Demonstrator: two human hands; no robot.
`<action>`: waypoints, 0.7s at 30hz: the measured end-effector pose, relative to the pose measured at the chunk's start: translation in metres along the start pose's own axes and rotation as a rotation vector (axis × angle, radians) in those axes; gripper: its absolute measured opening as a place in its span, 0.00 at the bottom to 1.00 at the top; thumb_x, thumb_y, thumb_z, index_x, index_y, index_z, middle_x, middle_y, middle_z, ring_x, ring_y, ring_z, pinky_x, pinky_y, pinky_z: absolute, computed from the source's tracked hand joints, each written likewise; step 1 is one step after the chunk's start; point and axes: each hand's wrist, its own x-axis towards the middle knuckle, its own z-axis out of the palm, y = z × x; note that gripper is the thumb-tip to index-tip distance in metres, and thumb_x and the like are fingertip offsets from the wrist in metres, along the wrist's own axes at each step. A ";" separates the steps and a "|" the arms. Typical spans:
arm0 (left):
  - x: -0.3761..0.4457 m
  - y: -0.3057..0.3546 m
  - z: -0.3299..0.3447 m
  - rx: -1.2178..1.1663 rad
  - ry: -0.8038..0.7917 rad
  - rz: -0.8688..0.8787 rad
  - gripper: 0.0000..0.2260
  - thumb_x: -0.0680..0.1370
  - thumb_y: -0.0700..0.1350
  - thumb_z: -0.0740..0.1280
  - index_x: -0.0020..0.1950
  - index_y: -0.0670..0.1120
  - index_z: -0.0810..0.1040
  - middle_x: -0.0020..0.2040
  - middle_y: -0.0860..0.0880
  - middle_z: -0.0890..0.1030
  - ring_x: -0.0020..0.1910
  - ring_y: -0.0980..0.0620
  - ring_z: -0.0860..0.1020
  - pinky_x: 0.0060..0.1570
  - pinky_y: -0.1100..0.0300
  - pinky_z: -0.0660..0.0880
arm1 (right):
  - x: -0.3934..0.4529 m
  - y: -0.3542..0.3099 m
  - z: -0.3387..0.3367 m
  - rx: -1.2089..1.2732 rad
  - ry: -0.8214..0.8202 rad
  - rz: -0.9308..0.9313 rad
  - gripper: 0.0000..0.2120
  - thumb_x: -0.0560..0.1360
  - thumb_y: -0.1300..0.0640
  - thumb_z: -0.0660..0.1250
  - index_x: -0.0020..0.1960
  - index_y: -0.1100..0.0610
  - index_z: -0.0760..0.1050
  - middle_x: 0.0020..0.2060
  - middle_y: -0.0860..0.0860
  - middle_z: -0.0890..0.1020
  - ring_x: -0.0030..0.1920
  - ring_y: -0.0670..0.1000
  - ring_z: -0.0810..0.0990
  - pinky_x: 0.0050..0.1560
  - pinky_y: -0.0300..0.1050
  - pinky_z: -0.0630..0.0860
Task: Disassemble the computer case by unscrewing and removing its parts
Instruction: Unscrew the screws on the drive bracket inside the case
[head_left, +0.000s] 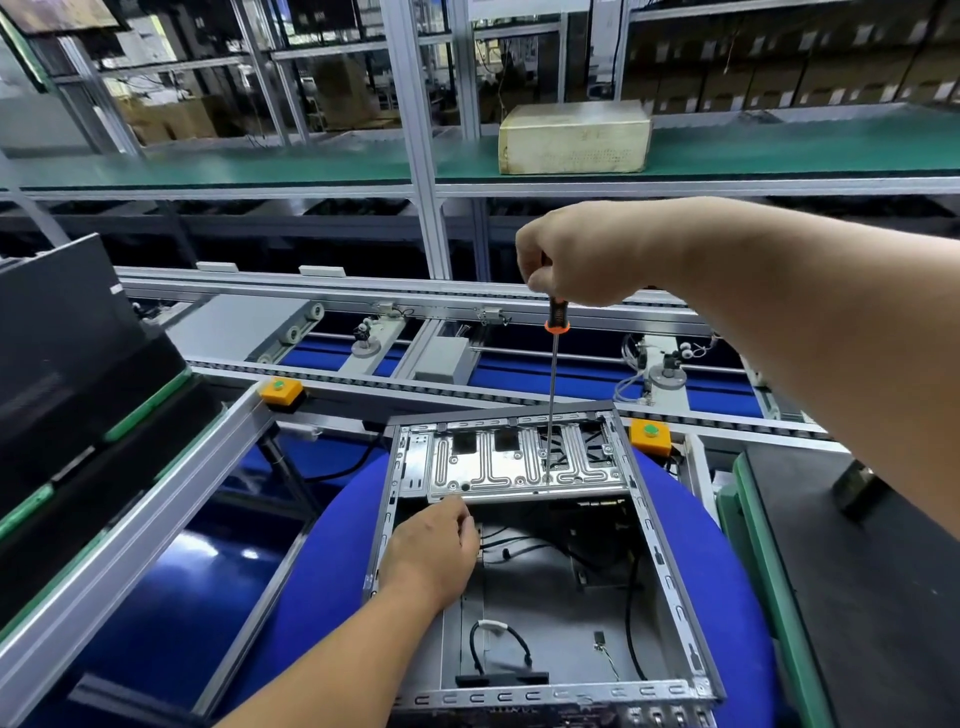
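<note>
Right hand (582, 254) grips screwdriver (554, 364) upright over bracket (519, 467); left hand (434, 545), fingers curled, rests inside case (670, 571).

Factory assembly line: roller conveyor (467, 384), aluminium-frame shelving (415, 130), green bench mats (779, 140), stacked cartons (171, 119).

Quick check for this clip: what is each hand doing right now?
Left hand: rests on the case edge by the metal bracket; grip cannot be told.
Right hand: grips the screwdriver, tip down on the bracket.
</note>
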 end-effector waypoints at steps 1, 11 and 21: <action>0.000 0.000 0.000 0.000 -0.002 0.002 0.07 0.83 0.54 0.58 0.46 0.56 0.71 0.38 0.57 0.77 0.37 0.56 0.77 0.36 0.56 0.72 | -0.001 0.000 -0.001 0.070 -0.012 -0.027 0.02 0.81 0.52 0.65 0.51 0.45 0.76 0.46 0.45 0.78 0.43 0.48 0.76 0.37 0.44 0.70; -0.001 0.000 -0.001 -0.009 -0.002 -0.005 0.08 0.83 0.53 0.58 0.45 0.56 0.71 0.38 0.57 0.77 0.37 0.56 0.77 0.35 0.56 0.72 | 0.000 -0.015 -0.002 0.042 -0.048 -0.009 0.05 0.82 0.49 0.63 0.55 0.50 0.71 0.42 0.46 0.75 0.41 0.49 0.74 0.34 0.45 0.64; -0.001 -0.001 0.000 0.001 0.006 0.005 0.07 0.83 0.54 0.58 0.47 0.56 0.72 0.38 0.57 0.77 0.37 0.56 0.77 0.37 0.54 0.75 | 0.001 -0.014 0.000 -0.240 0.036 0.027 0.17 0.85 0.41 0.54 0.54 0.52 0.73 0.38 0.45 0.69 0.47 0.57 0.74 0.39 0.48 0.65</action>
